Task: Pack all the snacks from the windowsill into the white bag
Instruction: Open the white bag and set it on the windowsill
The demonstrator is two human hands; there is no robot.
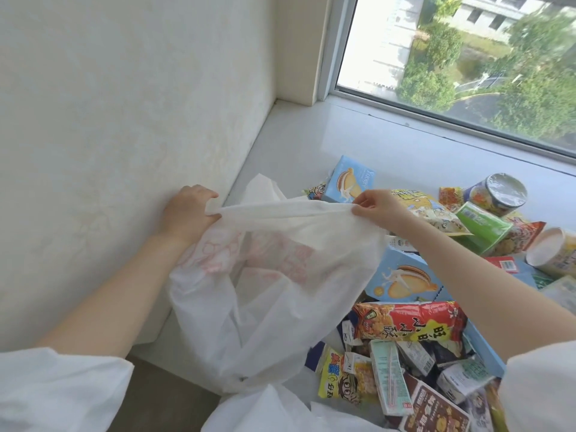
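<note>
A thin white bag (274, 294) with faint pink print hangs over the near left part of the windowsill (358, 145). My left hand (187, 213) grips its rim by the wall. My right hand (378, 207) pinches the opposite rim, and the edge is stretched taut between them. To the right lies a heap of snacks: two blue biscuit boxes (405, 279), a red packet (411, 321), a yellow packet (339, 378), a green cup (481, 227), round tubs (495, 194) and several small cartons (391, 377).
A white wall (124, 120) stands close on the left, meeting the sill in the corner. The window (467, 57) runs along the back. A brown floor strip (162, 397) shows below the sill's edge. My white sleeves fill both lower corners.
</note>
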